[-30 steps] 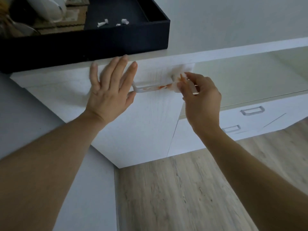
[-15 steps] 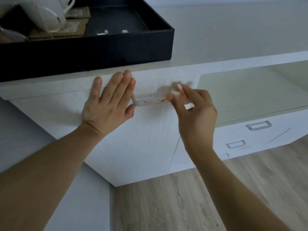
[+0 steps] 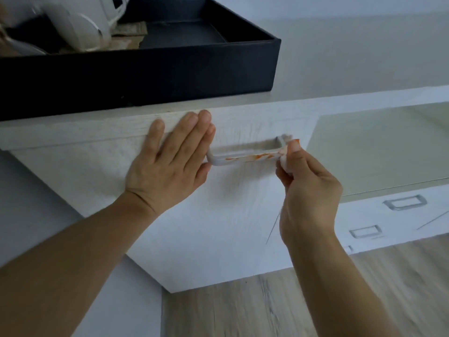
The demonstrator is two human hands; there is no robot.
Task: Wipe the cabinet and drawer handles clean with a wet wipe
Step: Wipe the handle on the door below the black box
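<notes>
Right hand (image 3: 308, 186) pinches soft wet wipe (image 3: 284, 164) at rigid stained handle (image 3: 245, 155) end; left hand (image 3: 170, 164) flat, bracing beside handle.

A black tray (image 3: 150, 76) sat on the cabinet top (image 3: 364, 57), holding a white kettle (image 3: 73, 27) and brown paper (image 3: 128, 36) — both at its left end. Below lay a wood-grain floor (image 3: 243, 312) — pale, streaked grey.

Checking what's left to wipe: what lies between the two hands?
Head view: the white handle, smeared orange, spans from the left hand to the right hand pinching the wipe.
</notes>
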